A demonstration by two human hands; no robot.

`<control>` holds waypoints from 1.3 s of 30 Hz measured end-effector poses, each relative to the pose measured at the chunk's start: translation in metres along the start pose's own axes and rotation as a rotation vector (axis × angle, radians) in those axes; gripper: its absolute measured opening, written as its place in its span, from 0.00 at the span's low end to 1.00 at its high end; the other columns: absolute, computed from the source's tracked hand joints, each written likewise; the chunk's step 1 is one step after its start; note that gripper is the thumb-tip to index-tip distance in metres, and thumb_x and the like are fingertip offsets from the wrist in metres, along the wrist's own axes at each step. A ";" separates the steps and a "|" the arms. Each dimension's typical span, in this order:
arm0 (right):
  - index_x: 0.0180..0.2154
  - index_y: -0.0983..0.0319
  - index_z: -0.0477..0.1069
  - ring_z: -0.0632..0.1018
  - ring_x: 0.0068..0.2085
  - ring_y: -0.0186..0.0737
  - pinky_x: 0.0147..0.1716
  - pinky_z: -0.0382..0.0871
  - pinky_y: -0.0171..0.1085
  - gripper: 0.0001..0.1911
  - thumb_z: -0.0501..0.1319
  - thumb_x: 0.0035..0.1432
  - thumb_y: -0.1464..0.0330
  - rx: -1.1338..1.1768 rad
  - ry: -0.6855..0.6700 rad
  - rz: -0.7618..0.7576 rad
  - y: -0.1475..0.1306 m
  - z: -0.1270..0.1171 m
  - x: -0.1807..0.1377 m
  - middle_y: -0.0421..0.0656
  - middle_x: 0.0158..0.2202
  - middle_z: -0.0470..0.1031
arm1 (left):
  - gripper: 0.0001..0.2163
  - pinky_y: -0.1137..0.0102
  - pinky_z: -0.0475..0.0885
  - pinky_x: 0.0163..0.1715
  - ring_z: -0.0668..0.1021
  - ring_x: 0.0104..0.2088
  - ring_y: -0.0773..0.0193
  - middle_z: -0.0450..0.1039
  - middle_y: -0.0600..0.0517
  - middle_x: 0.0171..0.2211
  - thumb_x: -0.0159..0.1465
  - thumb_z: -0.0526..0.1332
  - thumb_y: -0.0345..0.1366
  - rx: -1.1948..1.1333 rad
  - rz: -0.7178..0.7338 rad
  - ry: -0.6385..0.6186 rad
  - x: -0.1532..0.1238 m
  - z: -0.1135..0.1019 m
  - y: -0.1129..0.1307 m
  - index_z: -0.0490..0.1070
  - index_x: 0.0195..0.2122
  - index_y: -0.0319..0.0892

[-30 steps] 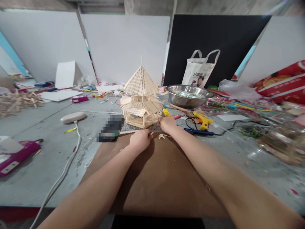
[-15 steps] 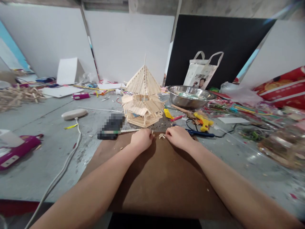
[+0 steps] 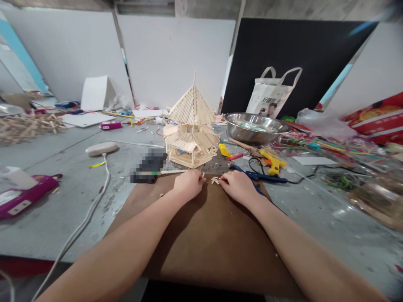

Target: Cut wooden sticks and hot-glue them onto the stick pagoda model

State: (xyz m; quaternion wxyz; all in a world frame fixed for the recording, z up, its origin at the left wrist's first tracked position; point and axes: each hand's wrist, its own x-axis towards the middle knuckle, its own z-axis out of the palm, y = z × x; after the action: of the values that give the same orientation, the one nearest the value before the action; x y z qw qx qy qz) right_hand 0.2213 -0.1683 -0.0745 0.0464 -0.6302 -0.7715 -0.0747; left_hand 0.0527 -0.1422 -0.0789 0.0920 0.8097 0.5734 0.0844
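Note:
A two-tier pagoda model made of thin wooden sticks [image 3: 191, 128] stands on the grey table just beyond a brown board [image 3: 208, 239]. A small heap of short stick pieces [image 3: 215, 180] lies at the board's far edge. My left hand [image 3: 189, 184] rests closed on the board left of the heap, a short stick piece poking from its fingers. My right hand [image 3: 237, 186] lies right of the heap, fingers curled and pinched at the pieces.
A steel bowl [image 3: 253, 128], a yellow glue gun [image 3: 273, 161], blue-handled tool [image 3: 261, 176] and clutter crowd the right. A dark phone [image 3: 147, 165] lies left of the model. A white cable [image 3: 82, 226] and magenta case [image 3: 22, 197] sit on the left.
My right hand has drawn back from the model's base to the stick heap on the board. My left hand has stayed put. The view has shifted slightly.

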 end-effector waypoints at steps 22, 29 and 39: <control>0.40 0.62 0.69 0.72 0.33 0.34 0.35 0.61 0.31 0.13 0.53 0.53 0.67 0.398 0.242 -0.079 0.003 -0.007 -0.004 0.41 0.31 0.74 | 0.12 0.70 0.65 0.28 0.74 0.32 0.59 0.73 0.48 0.30 0.58 0.47 0.39 -0.040 0.231 0.031 -0.007 -0.002 0.005 0.69 0.32 0.44; 0.32 0.62 0.71 0.71 0.34 0.35 0.35 0.61 0.33 0.09 0.53 0.53 0.68 0.612 0.196 -0.204 -0.004 -0.009 -0.005 0.42 0.30 0.73 | 0.13 0.73 0.62 0.27 0.73 0.29 0.62 0.73 0.49 0.28 0.58 0.47 0.40 -0.139 0.311 0.036 -0.009 -0.001 0.007 0.69 0.32 0.43; 0.30 0.64 0.68 0.71 0.28 0.32 0.30 0.64 0.32 0.10 0.53 0.51 0.65 0.901 0.141 -0.023 -0.001 -0.005 -0.004 0.40 0.26 0.72 | 0.12 0.78 0.59 0.17 0.65 0.15 0.74 0.65 0.56 0.17 0.57 0.50 0.40 -0.770 0.240 -0.090 -0.006 -0.004 0.009 0.67 0.25 0.38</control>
State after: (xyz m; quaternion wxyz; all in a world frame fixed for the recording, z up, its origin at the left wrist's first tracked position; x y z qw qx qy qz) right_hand 0.2213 -0.1732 -0.0703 0.3675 -0.5320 -0.7288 0.2254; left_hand 0.0577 -0.1501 -0.0733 0.4030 0.7802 0.3967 0.2674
